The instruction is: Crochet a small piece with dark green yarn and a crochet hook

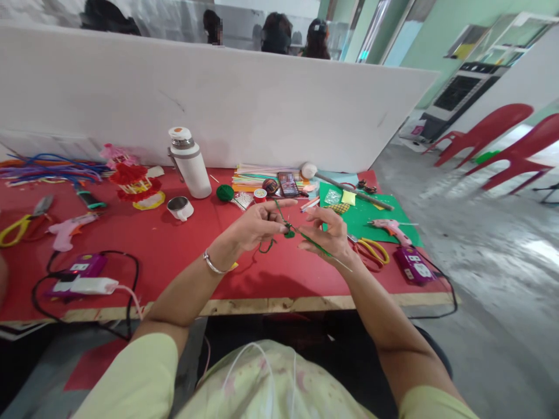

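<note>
Over the middle of the red table, my left hand (261,226) pinches a small dark green yarn piece (289,234), with green yarn running up over its raised index finger. A loose tail of the yarn (266,247) hangs below the fingers. Close by on the right, my right hand (327,233) holds a thin green stick (317,244) with a pale end, which lies across the palm and points down to the right. The stick's tip meets the yarn piece between both hands. A green yarn ball (225,193) rests on the table beyond my left hand.
On the red table (174,256) stand a white flask (192,169), a cup (180,208) and a red paper craft (136,183). Glue guns (72,230), pliers (373,250) and purple power boxes (413,265) lie at the sides. A white partition (218,105) rises behind; people's heads show beyond.
</note>
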Demonstrator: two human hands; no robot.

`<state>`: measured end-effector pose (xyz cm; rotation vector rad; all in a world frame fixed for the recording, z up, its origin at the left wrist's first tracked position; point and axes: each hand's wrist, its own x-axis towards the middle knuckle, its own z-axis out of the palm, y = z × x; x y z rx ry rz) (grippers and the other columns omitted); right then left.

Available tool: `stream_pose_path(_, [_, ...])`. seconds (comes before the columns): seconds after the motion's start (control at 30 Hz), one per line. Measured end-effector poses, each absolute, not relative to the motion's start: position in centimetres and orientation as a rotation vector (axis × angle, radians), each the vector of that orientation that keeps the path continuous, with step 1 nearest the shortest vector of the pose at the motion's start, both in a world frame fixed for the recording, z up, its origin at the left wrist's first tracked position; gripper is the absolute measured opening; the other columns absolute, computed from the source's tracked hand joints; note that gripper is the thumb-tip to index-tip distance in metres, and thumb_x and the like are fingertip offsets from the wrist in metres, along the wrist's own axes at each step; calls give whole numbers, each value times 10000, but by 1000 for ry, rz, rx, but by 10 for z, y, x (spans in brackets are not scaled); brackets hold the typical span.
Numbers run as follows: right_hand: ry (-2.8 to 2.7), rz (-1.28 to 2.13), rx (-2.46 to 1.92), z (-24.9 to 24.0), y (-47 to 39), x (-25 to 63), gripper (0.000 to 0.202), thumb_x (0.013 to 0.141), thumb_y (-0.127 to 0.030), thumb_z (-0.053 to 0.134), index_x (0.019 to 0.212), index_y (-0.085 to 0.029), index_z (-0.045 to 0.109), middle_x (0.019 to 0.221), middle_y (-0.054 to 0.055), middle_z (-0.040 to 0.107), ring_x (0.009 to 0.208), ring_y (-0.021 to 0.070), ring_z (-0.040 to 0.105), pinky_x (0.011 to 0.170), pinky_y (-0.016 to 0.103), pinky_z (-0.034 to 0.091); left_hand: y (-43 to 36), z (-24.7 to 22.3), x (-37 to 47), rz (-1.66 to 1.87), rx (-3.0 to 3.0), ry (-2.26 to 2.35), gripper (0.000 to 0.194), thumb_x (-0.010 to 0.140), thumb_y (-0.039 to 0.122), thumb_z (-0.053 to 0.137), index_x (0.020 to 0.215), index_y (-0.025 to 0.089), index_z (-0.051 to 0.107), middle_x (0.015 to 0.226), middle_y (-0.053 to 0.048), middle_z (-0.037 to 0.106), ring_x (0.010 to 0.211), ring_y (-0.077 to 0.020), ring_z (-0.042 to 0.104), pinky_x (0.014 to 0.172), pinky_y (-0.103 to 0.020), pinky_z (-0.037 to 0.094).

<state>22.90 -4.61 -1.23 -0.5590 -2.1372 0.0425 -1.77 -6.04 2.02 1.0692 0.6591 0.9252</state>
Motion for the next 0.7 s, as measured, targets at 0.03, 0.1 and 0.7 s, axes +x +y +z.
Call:
stream_pose_path(0.03, [-2143, 23, -555, -11, -46, 230, 334, 904, -604, 742, 1002, -299, 834, 1262, 107, 706, 953, 219, 695, 708, 337, 609, -60, 20, -17, 931, 1072, 656, 828, 615, 209, 927, 1411, 186, 702, 640, 48, 626, 427, -22, 344, 394, -191, 197])
stream_pose_path(0.1, [-2145, 6, -578, -10, -46, 231, 325, 882, -601, 770, 976, -297, 837, 1236, 102, 734, 932, 218, 695, 720, 344, 614, -60, 20, -17, 950, 1081, 654, 781, 612, 195, 913, 1372, 182, 730, 643, 39, 639, 427, -24, 366, 396, -193, 214])
stream_pose_path(0.7, [-2103, -300, -608, -12, -58, 240, 200, 843, -522, 842, 928, -344, 810, 1054, 56, 776, 890, 228, 708, 731, 364, 614, -61, 21, -12, 983, 1030, 648, 628, 591, 128, 873, 1211, 214, 820, 698, 29, 663, 437, -5, 355, 422, -192, 225])
